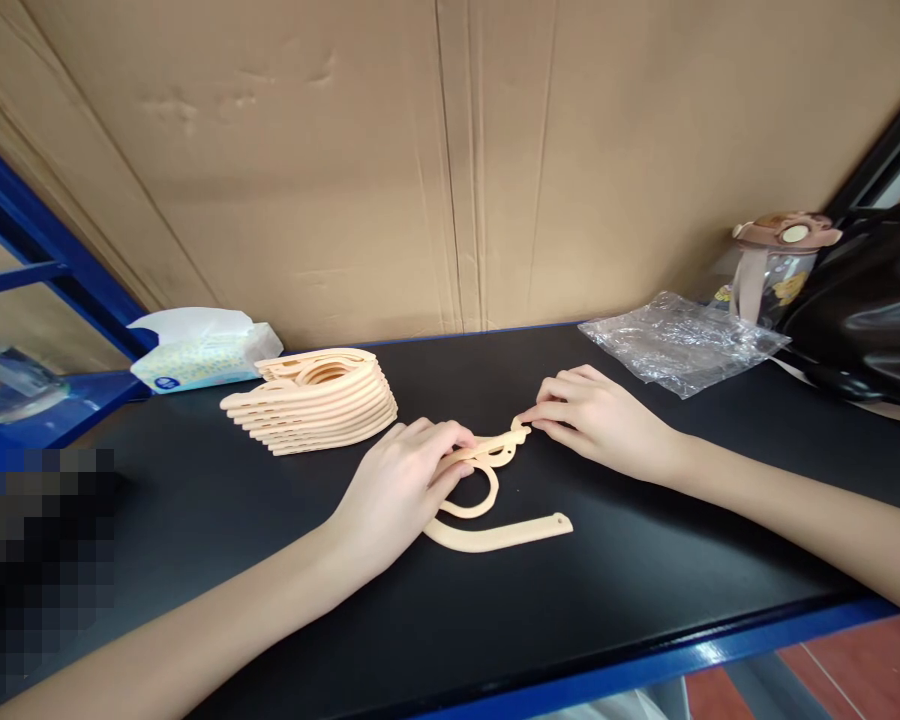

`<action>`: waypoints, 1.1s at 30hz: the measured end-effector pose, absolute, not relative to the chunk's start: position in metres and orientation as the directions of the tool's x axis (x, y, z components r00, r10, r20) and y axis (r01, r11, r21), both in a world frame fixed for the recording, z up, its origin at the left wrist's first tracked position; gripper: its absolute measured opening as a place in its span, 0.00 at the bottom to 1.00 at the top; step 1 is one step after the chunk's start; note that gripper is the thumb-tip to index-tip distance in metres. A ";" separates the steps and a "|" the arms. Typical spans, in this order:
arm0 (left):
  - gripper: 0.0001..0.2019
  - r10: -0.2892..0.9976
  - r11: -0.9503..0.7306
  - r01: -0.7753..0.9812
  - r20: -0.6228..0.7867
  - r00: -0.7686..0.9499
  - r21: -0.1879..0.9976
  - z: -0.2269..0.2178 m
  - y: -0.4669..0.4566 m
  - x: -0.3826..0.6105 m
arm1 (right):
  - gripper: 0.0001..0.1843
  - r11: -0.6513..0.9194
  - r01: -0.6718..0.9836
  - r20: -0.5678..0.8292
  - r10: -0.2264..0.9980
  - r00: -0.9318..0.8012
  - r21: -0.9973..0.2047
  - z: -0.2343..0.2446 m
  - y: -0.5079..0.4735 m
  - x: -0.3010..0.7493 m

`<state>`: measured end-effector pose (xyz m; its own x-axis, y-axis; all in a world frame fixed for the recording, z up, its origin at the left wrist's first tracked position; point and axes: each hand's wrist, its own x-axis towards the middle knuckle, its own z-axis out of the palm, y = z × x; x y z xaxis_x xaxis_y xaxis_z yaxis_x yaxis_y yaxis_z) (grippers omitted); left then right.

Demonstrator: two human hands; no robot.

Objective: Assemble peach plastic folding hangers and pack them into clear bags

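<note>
A beige plastic folding hanger (495, 540) is at the middle of the black table, one curved arm pointing right and a round loop above it. My left hand (401, 485) is closed around its left part, thumb and fingers pinching a slim piece and hiding the joint. At the far right end of that slim piece, my right hand (600, 415) has its fingertips together on the tip. Left of my hands lies a neat stack of matching beige hangers (337, 400), all folded alike.
A tissue pack (202, 350) stands at the back left beside a blue frame (52, 270). Crumpled clear plastic (682, 345), a drink bottle (776, 265) and a black bag (862, 310) are at the right. Brown cardboard (345, 170) rises along the back edge.
</note>
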<state>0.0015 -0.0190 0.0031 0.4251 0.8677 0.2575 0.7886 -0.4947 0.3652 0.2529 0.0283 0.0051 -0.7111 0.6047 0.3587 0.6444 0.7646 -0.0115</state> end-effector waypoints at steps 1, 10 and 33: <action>0.04 0.879 -0.475 0.799 0.252 0.406 0.369 0.003 -0.017 0.000 | 0.13 0.747 0.664 0.350 0.615 -0.707 0.028 0.004 0.028 0.253; 0.04 0.895 -0.416 0.867 0.292 0.336 0.276 0.006 -0.012 -0.005 | 0.08 0.576 0.810 0.239 0.807 -0.540 -0.114 0.006 0.017 0.252; 0.11 0.631 -0.769 0.567 0.207 0.747 0.295 0.008 -0.025 0.000 | 0.17 0.869 0.491 0.339 0.481 -0.809 -0.062 0.007 0.025 0.256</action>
